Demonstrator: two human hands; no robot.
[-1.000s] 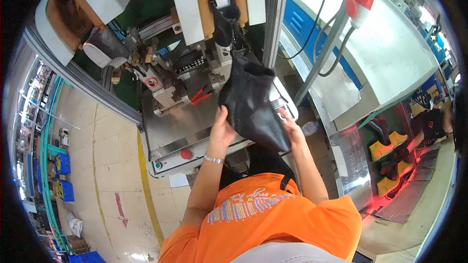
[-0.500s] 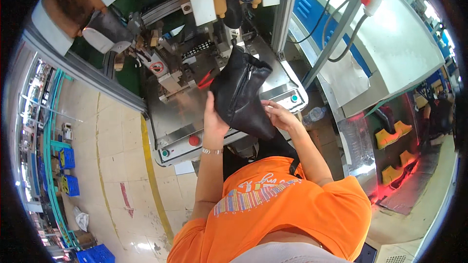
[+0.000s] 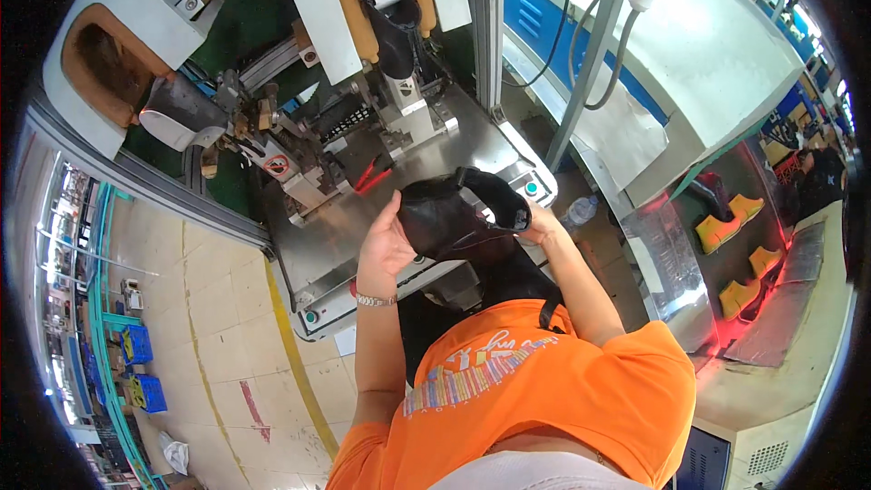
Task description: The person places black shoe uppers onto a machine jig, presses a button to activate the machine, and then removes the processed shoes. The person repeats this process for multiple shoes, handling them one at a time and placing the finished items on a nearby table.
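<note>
Both hands hold a black leather ankle boot upper (image 3: 440, 218) in front of my body, over the near edge of the machine table. Its top opening tilts up toward me and shows a pale inside. My left hand (image 3: 388, 240) grips the boot's left end, thumb raised along its side. At the right, my right hand (image 3: 541, 225) holds the boot by the rim of its opening, with some fingers hidden behind it. Beyond the boot, a red-handled tool (image 3: 367, 176) lies on the metal table (image 3: 308, 259).
Another black boot upper (image 3: 396, 45) sits on the machine's far mould, between tan pads. An open padded clamp (image 3: 104, 77) stands at the far left. Green buttons (image 3: 532, 189) sit along the table edge. At right, yellow lasts (image 3: 730, 222) stand under red light. A metal post (image 3: 581, 73) rises nearby.
The boot has been lowered toward me and turned, so its opening now faces up instead of its zipped side. Both hands still hold it; my view has shifted slightly.
</note>
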